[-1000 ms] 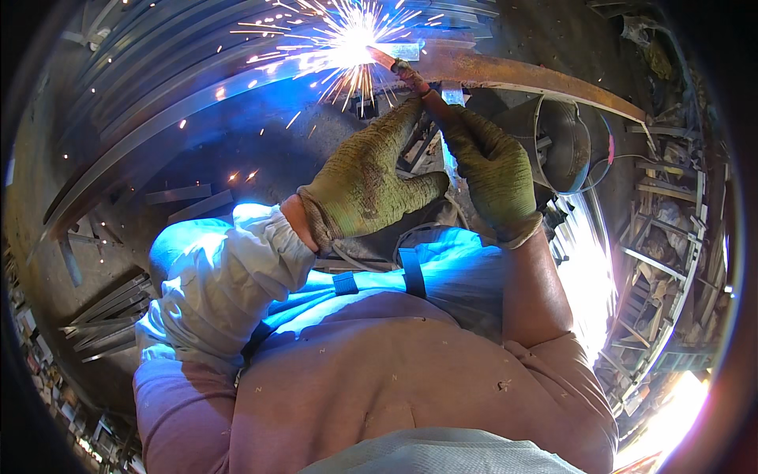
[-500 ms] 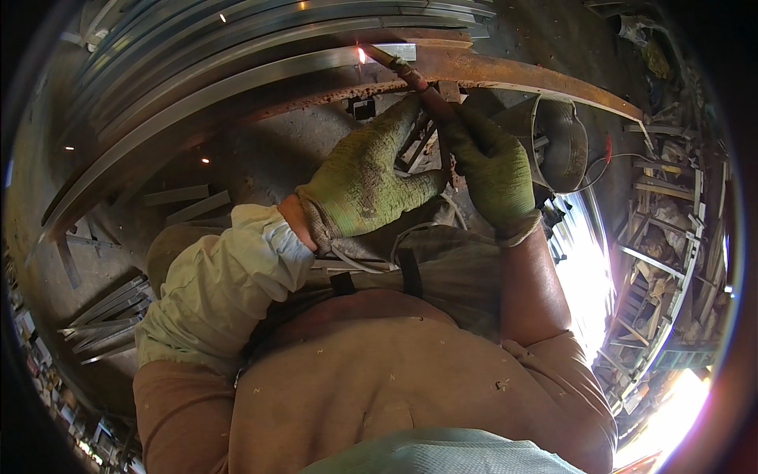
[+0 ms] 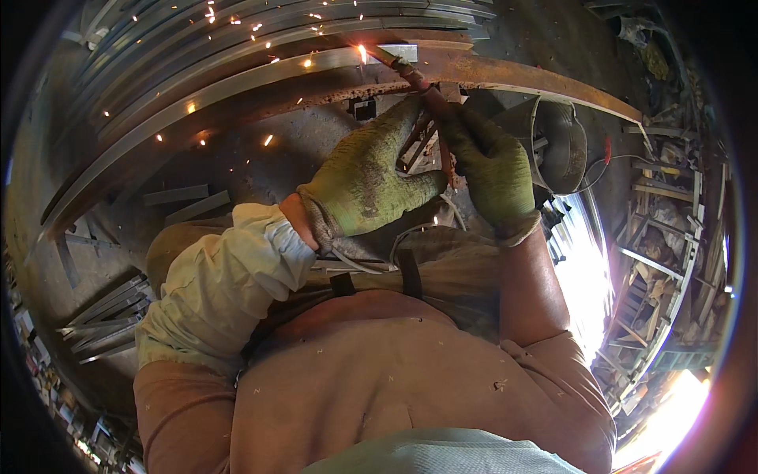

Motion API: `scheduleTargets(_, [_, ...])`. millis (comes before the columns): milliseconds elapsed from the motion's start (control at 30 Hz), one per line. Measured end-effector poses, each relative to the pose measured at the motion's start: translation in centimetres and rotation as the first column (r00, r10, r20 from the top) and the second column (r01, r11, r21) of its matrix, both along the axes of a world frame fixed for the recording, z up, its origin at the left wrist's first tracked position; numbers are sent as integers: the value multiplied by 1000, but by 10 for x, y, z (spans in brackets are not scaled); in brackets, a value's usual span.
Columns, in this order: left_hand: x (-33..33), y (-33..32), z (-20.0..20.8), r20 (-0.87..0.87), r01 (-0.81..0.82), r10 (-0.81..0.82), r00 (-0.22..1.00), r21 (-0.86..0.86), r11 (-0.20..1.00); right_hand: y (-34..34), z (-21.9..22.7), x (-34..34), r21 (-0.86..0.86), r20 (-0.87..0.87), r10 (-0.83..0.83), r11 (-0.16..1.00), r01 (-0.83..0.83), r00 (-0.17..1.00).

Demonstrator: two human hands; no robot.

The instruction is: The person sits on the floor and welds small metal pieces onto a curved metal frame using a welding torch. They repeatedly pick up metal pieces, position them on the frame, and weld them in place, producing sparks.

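Gripping a reddish welding electrode holder [image 3: 430, 99] with both gloved hands, you work close under the head camera, hands side by side and almost touching. Your left hand [image 3: 367, 178], in a green knit glove, is curled loosely, its fingers reaching up along the left side of the holder; whether it truly clamps the tool or only steadies it cannot be told. Your right hand [image 3: 493, 170], in a darker green glove, is closed around the holder's lower part, knuckles toward the camera. From the two hands the holder runs up and to the left, ending in a thin rod whose tip [image 3: 363, 54] glows orange where it meets a long rusty steel bar [image 3: 545, 83]. That bar curves across the upper frame, just beyond your fingertips. Small orange sparks [image 3: 237, 35] are scattered above and to the left of the tip, over a stack of grey metal strips [image 3: 197, 87] lying parallel behind the bar. A round metal bucket [image 3: 564, 146] stands just right of your right hand. A pale sleeve [image 3: 229, 284] covers your left forearm; the right forearm is bare. Loose metal offcuts [image 3: 106, 316] lie on the dark floor at lower left.
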State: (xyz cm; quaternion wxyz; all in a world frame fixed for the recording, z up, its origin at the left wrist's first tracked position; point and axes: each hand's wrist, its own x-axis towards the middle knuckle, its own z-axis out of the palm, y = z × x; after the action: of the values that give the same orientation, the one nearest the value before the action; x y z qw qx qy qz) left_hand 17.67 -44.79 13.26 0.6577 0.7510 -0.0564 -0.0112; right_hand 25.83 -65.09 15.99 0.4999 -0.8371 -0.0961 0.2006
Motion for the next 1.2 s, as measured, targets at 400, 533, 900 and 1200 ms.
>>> scheduleTargets(400, [1,0,-4,10,-29,29,1000,14,999,1,-7,2,113,1,32,993,-31,1000])
scheduleTargets(533, [0,1,-6,127,-71,47,991,186,980,-1,-4,3,33,-62,7,999,-5,998])
scheduleTargets(900, [12,18,1,109,-67,35,993,302,951,-2,13,8,-31,-12,10,999,-11,1000])
scheduleTargets(1200, [24,88,28,479,-365,-137,867,798,480,-10,27,-11,-57,-40,230,971,-232,972])
